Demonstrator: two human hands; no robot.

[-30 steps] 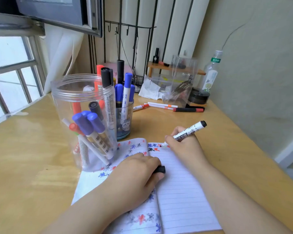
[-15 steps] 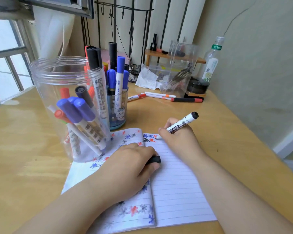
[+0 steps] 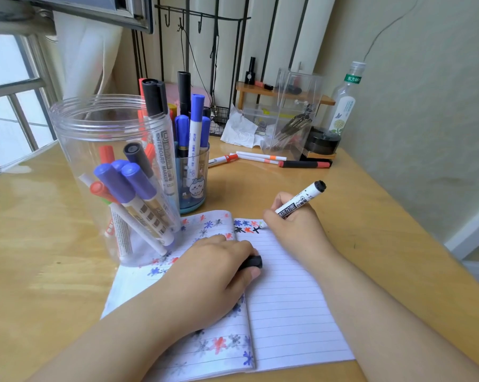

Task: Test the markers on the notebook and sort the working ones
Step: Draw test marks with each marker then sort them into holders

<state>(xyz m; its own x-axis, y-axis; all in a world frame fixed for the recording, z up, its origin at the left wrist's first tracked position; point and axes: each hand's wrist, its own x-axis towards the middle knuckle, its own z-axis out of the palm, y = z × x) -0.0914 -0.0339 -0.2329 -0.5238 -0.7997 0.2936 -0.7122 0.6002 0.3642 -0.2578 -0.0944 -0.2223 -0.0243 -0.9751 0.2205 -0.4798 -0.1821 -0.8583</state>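
The right hand (image 3: 293,224) pinches a black marker (image 3: 301,202), tip on the notebook (image 3: 288,312) page's far edge beside fresh strokes. The left hand (image 3: 210,271) pins the near page, fingers curled round what seems its cap (image 3: 253,261). Light, short strokes would show ink flow without bleeding.
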